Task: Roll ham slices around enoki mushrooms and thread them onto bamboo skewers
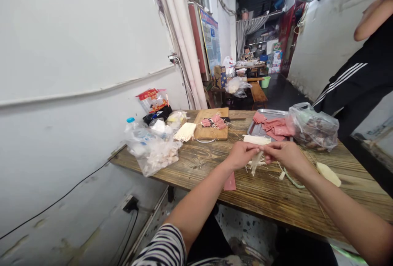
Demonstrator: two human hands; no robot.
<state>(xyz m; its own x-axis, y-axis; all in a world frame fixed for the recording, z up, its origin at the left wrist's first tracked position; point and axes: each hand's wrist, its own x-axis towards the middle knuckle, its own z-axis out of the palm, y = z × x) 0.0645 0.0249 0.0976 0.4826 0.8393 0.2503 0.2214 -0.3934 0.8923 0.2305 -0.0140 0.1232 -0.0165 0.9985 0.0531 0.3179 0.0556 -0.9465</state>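
Note:
Over the wooden table, my left hand (243, 156) and my right hand (284, 156) meet fingertip to fingertip. Both are closed in a pinch on a small bunch of enoki mushrooms (254, 167), whose pale strands hang below the fingers. Just behind them lies a larger pale clump of enoki (257, 139). A flat pink meat slice (229, 182) rests at the table's front edge, partly hidden by my left forearm. More pink slices (274, 126) are piled in a metal tray (251, 128) beyond my right hand. Loose strands are scattered under my hands.
Left of centre, a cutting board (211, 134) carries pink rolls with enoki (216, 121) and a knife. Another enoki bundle (185, 131) and plastic bags (159, 155) sit further left. A filled clear bag (315, 126) stands beside the tray. A person in black (356, 69) stands at right.

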